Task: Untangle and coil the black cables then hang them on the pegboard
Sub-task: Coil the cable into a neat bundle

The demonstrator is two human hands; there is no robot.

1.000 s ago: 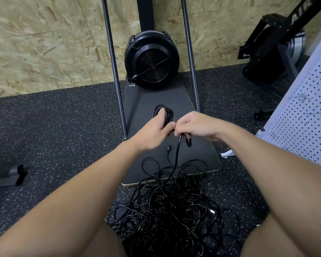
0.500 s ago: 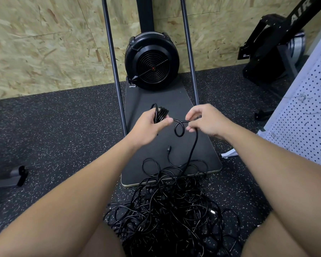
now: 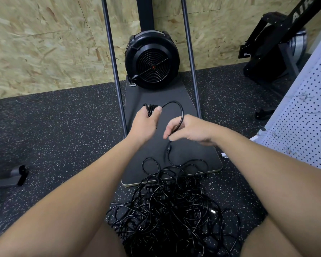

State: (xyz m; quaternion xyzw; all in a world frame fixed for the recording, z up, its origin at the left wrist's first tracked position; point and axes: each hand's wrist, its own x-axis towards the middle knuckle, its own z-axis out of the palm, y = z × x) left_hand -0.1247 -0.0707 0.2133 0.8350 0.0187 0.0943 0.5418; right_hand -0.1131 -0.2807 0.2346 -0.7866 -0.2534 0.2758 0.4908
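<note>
A small coil of black cable (image 3: 150, 109) was gripped in the left hand (image 3: 145, 123), w/ the thumb pressed over the top of the loops, above the black mat (image 3: 198, 156) of the exercise machine. From that coil a length of cable (image 3: 180, 112) was seen arching up & over to the right hand (image 3: 191, 129), where it was pinched betw. thumb & fingers; the right hand was a bit blurred, so exact finger placement could not be told. Below the right hand a cable end w/ a plug (image 3: 168, 149) was hung loose, just above the mat. The rest of the cables were left in a big tangled pile (image 3: 167, 210) on the speckled rubber floor (image 3: 63, 138), betw. the person's knees, w/ a few loops spilled onto the near edge of the mat. The pegboard (image 3: 308, 123), white w/ rows of holes, was stood at the right edge of view, well apart from the pile, w/ what looked like a few small hooks on it. At the far end of the mat the machine's round black fan housing (image 3: 152, 60) was set against the chipboard wall (image 3: 44, 43), flanked by two thin metal poles (image 3: 113, 67). Another black machine (image 3: 274, 45) was parked in the far right corner, & a dark metal foot (image 3: 11, 176) was seen on the floor at left.
</note>
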